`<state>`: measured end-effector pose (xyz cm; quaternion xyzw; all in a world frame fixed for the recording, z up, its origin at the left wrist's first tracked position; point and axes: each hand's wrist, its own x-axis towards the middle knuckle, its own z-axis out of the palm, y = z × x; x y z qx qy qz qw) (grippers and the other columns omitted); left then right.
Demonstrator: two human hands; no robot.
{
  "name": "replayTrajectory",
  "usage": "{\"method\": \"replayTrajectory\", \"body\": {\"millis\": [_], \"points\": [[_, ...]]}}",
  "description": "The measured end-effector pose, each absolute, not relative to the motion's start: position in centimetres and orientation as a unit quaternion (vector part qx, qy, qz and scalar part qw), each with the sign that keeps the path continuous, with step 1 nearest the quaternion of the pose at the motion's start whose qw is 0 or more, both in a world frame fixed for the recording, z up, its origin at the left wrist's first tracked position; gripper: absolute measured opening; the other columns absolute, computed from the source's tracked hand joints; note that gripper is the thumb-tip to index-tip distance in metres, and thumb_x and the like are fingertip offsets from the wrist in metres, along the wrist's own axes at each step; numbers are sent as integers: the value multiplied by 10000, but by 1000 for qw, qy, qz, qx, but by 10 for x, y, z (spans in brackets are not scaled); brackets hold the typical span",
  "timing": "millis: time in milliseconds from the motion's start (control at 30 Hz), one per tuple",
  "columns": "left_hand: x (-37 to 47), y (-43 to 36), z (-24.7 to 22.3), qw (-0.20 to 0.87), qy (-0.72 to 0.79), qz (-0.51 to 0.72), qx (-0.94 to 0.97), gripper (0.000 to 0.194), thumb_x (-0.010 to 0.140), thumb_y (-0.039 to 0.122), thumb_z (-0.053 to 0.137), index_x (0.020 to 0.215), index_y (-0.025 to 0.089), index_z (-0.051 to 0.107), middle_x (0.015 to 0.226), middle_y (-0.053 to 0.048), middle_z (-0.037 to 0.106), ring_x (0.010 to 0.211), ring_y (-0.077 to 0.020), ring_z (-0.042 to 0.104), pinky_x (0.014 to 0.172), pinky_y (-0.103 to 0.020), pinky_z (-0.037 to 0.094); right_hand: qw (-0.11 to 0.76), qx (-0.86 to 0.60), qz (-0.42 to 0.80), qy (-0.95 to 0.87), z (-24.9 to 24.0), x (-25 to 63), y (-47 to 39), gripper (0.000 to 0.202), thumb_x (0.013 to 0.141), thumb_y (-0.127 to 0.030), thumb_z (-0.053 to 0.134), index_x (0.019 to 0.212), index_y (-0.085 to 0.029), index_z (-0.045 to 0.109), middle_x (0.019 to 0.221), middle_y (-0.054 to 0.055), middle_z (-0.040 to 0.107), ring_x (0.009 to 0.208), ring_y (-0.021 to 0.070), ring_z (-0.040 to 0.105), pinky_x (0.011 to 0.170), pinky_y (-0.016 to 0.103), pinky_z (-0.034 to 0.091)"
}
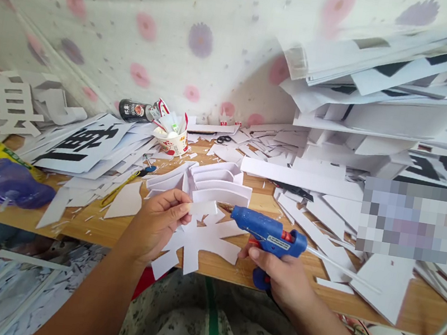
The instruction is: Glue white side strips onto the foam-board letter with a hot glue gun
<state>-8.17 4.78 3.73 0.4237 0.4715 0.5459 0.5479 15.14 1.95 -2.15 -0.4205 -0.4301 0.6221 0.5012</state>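
**Presently, a glue gun (268,231) points at a white strip (205,207)**

I have the left hand (165,215) pinching the white strip between thumb and fingertips, above the table (216,269). My right hand (285,276) is wrapped around the glue gun, a finger at the red trigger (254,242), and a clear glue stick (343,269) pokes out the back. The nozzle (224,207) sits right at the strip's end; from here I can't tell whether they touch. Below lies a flat white cutout (194,245), and just behind it stands a piece with curved walls (222,191). Farther back I see a paper cup (174,143) beside a dark can (133,110).
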Motion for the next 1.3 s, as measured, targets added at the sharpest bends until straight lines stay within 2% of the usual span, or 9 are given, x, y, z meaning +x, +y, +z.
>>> {"method": "replayTrajectory", "body": {"millis": [133, 333, 533, 667, 867, 967, 1167, 1300], "points": [[-82, 48, 37, 550, 470, 545, 423, 297, 572, 330, 890, 706, 160, 687, 706, 12, 561, 609, -83, 527, 594, -200, 424, 485, -419, 646, -416, -20, 149, 19, 220, 571, -397, 797, 659, -216, 706, 670, 21, 676, 681, 212, 613, 682, 349, 484], [-82, 45, 37, 550, 460, 555, 422, 293, 575, 333, 893, 720, 168, 699, 706, 9, 568, 614, -86, 536, 600, -197, 432, 512, -342, 635, -467, -17, 151, 16, 150, 682, -363, 762, 715, -223, 718, 723, 17, 662, 699, 191, 590, 654, 312, 487], [-81, 42, 40, 549, 462, 560, 415, 313, 542, 324, 908, 692, 160, 688, 691, 14, 560, 608, -88, 533, 589, -200, 433, 509, -347, 624, -481, -18, 155, 14, 161, 710, -370, 753, 722, -216, 708, 729, 26, 664, 703, 195, 596, 655, 310, 500], [-80, 39, 41, 544, 465, 561, 416, 329, 541, 326, 908, 696, 147, 681, 694, 12, 558, 612, -89, 528, 577, -199, 428, 497, -369, 618, -485, -14, 157, 13, 172, 696, -370, 742, 711, -206, 692, 729, 23, 656, 705, 189, 593, 659, 308, 508], [-80, 38, 41, 549, 462, 562, 410, 327, 542, 319, 909, 707, 153, 681, 672, 19, 545, 619, -92, 531, 593, -200, 438, 493, -405, 594, -489, -6, 154, 11, 155, 641, -341, 712, 638, -201, 645, 643, 12, 623, 615, 169, 557, 585, 294, 492], [-80, 39, 40, 547, 464, 563, 411, 327, 546, 320, 907, 710, 153, 680, 681, 13, 552, 632, -94, 530, 610, -204, 448, 497, -419, 585, -485, -5, 154, 9, 155, 611, -345, 712, 639, -201, 660, 655, 21, 649, 631, 180, 576, 605, 307, 503], [-82, 37, 39, 546, 456, 565, 417, 315, 560, 310, 901, 716, 154, 677, 706, 3, 574, 630, -93, 532, 617, -210, 458, 490, -417, 572, -509, -15, 160, 6, 201, 687, -387, 726, 750, -197, 711, 767, 56, 718, 724, 215, 641, 646, 320, 532], [-81, 35, 38, 549, 445, 571, 419, 292, 587, 289, 890, 730, 146, 680, 717, -4, 592, 622, -91, 541, 604, -203, 458, 493, -406, 571, -516, -17, 161, 5, 215, 689, -401, 741, 761, -200, 716, 777, 60, 727, 728, 218, 646, 659, 330, 540]]}}
